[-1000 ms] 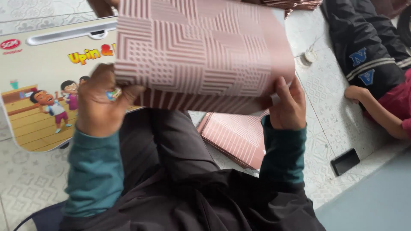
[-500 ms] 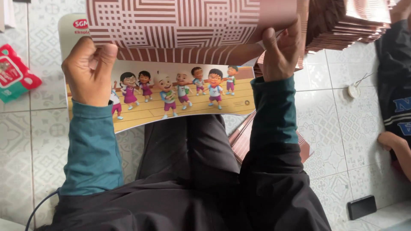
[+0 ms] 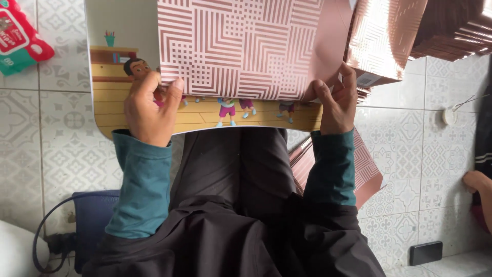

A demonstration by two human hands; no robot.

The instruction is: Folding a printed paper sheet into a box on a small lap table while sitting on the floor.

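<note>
1. Over the person's lap, the left hand [image 3: 149, 109] pinches the lower left corner of a patterned sheet [image 3: 241, 48], thumb pressed on top of it.
2. At the sheet's lower right corner, the right hand [image 3: 335, 102] grips the edge with its fingers curled around it.
3. Striped in pink and dark red geometric blocks, the sheet lies flat on a cartoon board [image 3: 123, 66], which shows children on a wooden floor and rests across the knees.
4. Beyond the right hand, a stack of shiny folded sheets [image 3: 394, 36] of the same pattern sits on the tiled floor [image 3: 61, 149].
5. Under the right forearm, another patterned piece [image 3: 366, 164] lies on the tiles.
6. Farther out are a red and green wipes packet [image 3: 20, 36] at the upper left, a dark blue bag [image 3: 92, 220] at the lower left, a black phone [image 3: 425, 252] at the lower right and another person's hand [image 3: 476, 180] at the right edge.
</note>
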